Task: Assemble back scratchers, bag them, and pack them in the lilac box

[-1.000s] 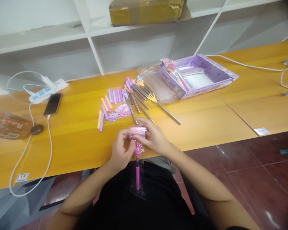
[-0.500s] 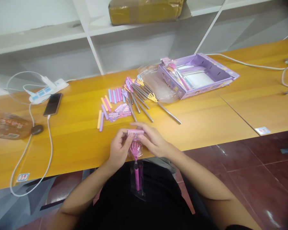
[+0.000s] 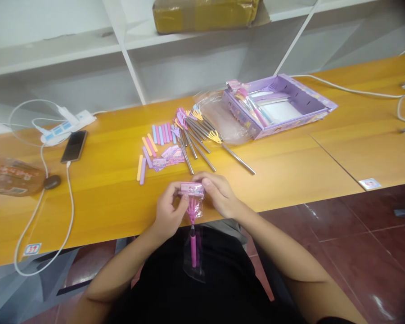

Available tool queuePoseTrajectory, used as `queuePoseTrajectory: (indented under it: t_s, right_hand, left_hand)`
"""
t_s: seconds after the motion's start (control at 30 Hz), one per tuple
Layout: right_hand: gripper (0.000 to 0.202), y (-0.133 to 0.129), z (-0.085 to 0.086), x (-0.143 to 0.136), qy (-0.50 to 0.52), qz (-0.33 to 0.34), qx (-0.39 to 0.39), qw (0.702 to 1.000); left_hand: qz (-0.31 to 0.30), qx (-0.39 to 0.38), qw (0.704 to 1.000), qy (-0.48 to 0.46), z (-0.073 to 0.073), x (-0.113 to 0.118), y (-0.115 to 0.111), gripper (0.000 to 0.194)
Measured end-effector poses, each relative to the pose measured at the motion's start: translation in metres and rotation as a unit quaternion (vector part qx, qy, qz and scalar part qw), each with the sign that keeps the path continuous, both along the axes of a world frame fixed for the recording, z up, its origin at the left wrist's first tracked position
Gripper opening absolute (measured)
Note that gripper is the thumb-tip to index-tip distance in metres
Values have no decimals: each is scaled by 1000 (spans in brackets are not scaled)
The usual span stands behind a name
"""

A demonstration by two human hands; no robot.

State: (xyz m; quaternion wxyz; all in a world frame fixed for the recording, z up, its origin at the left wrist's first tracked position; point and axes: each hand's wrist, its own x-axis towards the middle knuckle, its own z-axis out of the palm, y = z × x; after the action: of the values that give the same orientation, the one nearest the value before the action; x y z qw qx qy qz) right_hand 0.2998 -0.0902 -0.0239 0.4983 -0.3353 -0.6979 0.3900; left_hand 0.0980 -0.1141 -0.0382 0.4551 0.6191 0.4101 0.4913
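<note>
A pink hand-shaped scratcher (image 3: 193, 243) lies in a clear plastic bag, its handle hanging down in front of the black shirt. Folded over the bag's top is a pink printed card (image 3: 191, 189). My left hand (image 3: 170, 211) pinches the card's left end, thumb in front. At the right end, my right hand (image 3: 221, 195) grips the card between thumb and fingers. Beyond the hands lie metal rods with coloured hand-shaped heads (image 3: 202, 148), a small pile of printed cards (image 3: 170, 157), and several pastel handle tubes (image 3: 143, 168).
A purple box (image 3: 290, 118) holding bagged scratchers stands at the back right beside a clear plastic sheet (image 3: 219, 117). On the left are a phone (image 3: 74, 146), a power strip (image 3: 67, 128), white cables and an orange package (image 3: 13, 175). A taped carton (image 3: 205, 17) rests on the shelf.
My right thumb has moved up and right, from the card's front to its right end. The card has shifted slightly right, and more of its printed face shows.
</note>
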Motion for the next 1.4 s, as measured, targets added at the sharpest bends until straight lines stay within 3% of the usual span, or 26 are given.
queuePoseTrajectory:
  t_s: [0.3,0.47,0.7,0.97,1.17,1.3,1.4]
  right_hand:
    - [27,0,2,-2,-54,-7,31,998]
    - [28,-1,2,-3,-64,1,39,997]
    - [33,-2,3,-1,-51,11,38,998]
    - [29,-2,2,-3,-65,9,19,998]
    - [18,-2,0,-5,-81,6,12,997]
    - [15,-3,1,-4,-78,26,8,997]
    - [13,-3,1,-4,-81,33,10,996]
  left_hand:
    - [3,-12,1000,-5,-2,1,0,19]
    - [11,0,998,-56,-7,2,-1,47]
    - [7,49,999,-6,-5,1,1,24]
    - [3,58,998,25,-1,-1,0,19]
    - [45,23,998,-29,-6,1,-3,22]
    - [35,-24,998,-54,-1,4,-2,38]
    - [31,-45,997,-55,3,5,-1,39]
